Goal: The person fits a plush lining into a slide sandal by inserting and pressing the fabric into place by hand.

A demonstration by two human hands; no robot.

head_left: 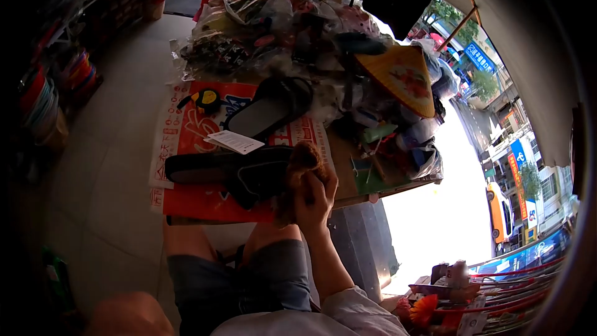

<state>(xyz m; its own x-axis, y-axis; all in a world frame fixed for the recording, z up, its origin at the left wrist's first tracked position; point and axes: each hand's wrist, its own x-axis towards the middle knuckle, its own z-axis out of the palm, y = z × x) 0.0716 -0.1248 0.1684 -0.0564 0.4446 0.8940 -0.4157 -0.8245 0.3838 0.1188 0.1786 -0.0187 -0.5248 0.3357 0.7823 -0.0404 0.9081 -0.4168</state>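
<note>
My right hand [318, 199] is closed around a brown, fuzzy-looking item [306, 158] whose kind I cannot make out. It is at the right end of a black slide sandal [239, 171] lying sideways at the table's near side. Beyond that, a second black slide sandal with a grey footbed [261, 112] rests at an angle. A white printed card [235, 142] lies between the two sandals. To the left is a yellow-and-black tape measure [206, 99]. Under these things is a red and white printed sheet [199, 127]. My left hand is out of view.
Plastic-wrapped goods [280, 18] are heaped at the table's back. A yellow conical hat [398, 78] leans on the right side. Stacked wares [81, 71] line the left, across a tiled floor [118, 130]. Long red-handled items [497, 298] lie lower right, near the bright street.
</note>
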